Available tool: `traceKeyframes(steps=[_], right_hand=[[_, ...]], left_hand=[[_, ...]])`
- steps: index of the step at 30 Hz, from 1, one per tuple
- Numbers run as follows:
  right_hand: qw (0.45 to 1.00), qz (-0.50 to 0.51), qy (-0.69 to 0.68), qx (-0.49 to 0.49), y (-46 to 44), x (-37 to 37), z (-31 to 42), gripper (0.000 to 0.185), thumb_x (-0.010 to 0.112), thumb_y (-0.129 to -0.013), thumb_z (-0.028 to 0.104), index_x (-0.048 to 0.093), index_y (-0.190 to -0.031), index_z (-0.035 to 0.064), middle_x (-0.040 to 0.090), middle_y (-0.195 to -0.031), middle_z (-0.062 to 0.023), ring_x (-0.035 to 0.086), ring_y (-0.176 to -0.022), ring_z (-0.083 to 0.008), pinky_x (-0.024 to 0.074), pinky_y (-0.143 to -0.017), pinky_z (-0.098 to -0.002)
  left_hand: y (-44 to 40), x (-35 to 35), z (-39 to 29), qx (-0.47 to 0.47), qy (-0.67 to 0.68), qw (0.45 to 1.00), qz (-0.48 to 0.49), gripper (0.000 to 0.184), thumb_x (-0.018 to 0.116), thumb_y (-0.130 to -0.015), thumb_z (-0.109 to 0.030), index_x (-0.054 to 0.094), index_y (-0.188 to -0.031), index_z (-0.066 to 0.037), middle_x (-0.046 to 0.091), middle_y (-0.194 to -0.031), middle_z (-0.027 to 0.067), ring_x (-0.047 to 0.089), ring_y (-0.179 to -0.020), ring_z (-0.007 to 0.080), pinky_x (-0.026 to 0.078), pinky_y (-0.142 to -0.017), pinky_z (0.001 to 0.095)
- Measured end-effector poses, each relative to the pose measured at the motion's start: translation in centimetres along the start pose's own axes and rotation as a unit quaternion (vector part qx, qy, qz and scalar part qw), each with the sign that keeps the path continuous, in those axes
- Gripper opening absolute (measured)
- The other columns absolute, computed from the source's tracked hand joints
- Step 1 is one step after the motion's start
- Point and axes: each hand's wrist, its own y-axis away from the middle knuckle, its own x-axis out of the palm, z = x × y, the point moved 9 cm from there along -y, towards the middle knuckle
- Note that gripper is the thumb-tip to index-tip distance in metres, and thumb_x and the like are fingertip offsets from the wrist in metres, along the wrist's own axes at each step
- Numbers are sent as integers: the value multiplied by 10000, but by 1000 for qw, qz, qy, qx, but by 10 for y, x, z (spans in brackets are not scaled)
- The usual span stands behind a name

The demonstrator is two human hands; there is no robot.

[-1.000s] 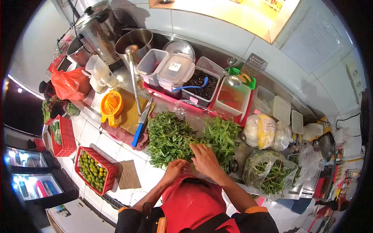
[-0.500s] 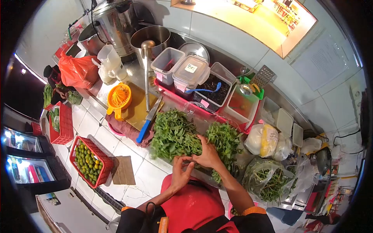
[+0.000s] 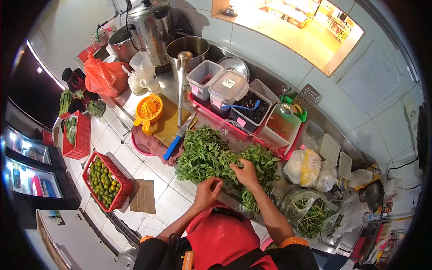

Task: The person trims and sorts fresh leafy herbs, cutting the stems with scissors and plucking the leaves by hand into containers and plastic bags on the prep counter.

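A large pile of leafy greens lies on the steel counter, with a smaller bunch of greens to its right. My right hand is at the inner edge between the two, its fingers closed on some of the greens. Close to the front edge of the large pile, my left hand has its fingers curled together; what they hold, if anything, is too small to tell. A blue-handled knife rests left of the large pile.
Behind the greens stands a red tray with plastic containers. An orange juicer sits on the cutting board. At right are a clear bag of greens and white bags. A red crate of limes stands on the floor at left.
My right hand has shifted up and right, away from my left hand, which has moved slightly lower. The view has shifted, so the counter items sit further right and lower.
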Motion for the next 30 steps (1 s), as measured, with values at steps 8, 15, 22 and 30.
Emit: traceKeyframes(steps=[8, 15, 22, 30], right_hand=[[968, 33, 223, -107, 4, 26, 31, 637, 699, -763, 257, 462, -1288, -18, 499, -1263, -222, 491, -1156, -383, 405, -989, -425], [976, -16, 193, -96, -12, 21, 22, 459, 687, -744, 207, 551, -1099, -52, 562, -1110, -222, 560, -1024, -379, 467, -860, -425], [983, -87, 103, -125, -3, -22, 66, 432, 627, -786, 288, 582, -960, -105, 622, -846, -255, 642, -787, -367, 502, -694, -440], [929, 131, -338, 81, 24, -17, 45, 281, 448, -915, 191, 604, -915, -43, 647, -801, -135, 632, -585, -179, 500, -500, -295]], left_hand=[[-25, -4, 10, 3, 135, 985, -108, 192, 517, -881, -16, 534, -1070, 17, 586, -956, 96, 575, -617, 138, 480, -547, 282], [-14, -25, 16, -14, 140, 975, -170, 199, 591, -864, -77, 527, -1032, 11, 589, -885, 80, 557, -638, 113, 463, -552, 256], [-20, -24, 10, -60, 73, 991, -98, 351, 595, -907, -322, 599, -1045, 1, 650, -869, 89, 565, -612, 144, 468, -580, 281], [-51, 27, -36, -30, 471, 864, 179, 777, 399, -866, -696, 524, -1211, -11, 596, -1121, 138, 578, -825, 199, 465, -747, 341]])
